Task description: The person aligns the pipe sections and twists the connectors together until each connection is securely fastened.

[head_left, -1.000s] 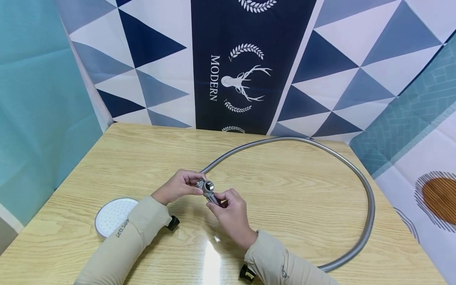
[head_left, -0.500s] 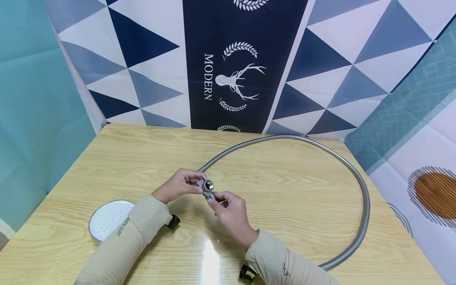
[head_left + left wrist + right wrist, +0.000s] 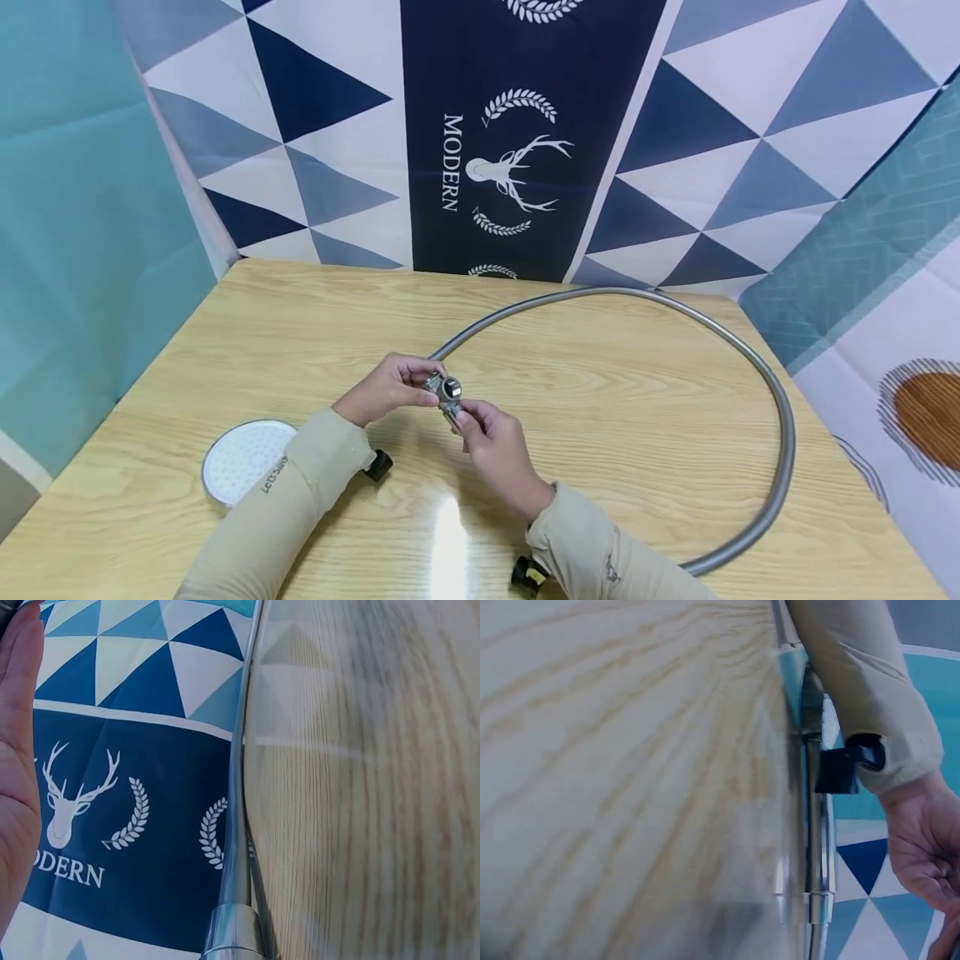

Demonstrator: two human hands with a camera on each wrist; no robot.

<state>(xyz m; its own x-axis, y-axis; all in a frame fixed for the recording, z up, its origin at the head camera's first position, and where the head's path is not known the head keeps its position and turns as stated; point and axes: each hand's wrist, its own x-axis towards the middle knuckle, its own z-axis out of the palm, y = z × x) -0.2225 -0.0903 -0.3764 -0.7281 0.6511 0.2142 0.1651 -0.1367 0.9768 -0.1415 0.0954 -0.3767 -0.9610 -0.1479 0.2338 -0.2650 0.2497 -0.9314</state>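
A small chrome pipe fitting (image 3: pixel 450 389) with a round open socket facing up is held above the table between both hands. My left hand (image 3: pixel 392 387) pinches its upper left side between thumb and fingers. Thumb and fingers of my right hand (image 3: pixel 498 442) grip the lower end, hiding much of it. Behind the left hand starts a grey metal shower hose (image 3: pixel 600 291); whether it touches the fitting is hidden. In the left wrist view the hose (image 3: pixel 236 847) runs to a shiny metal collar (image 3: pixel 234 934).
A round white shower head (image 3: pixel 243 462) lies left on the wooden table (image 3: pixel 337 308), partly behind the left sleeve (image 3: pixel 300 475). The hose loops across the table's back and right side. A patterned cloth (image 3: pixel 330 100) hangs behind. A chrome tube (image 3: pixel 817 840) shows in the right wrist view.
Both hands have shifted slightly to the right with the fitting between them. Their hold looks much the same. The head view swung a little and came back.
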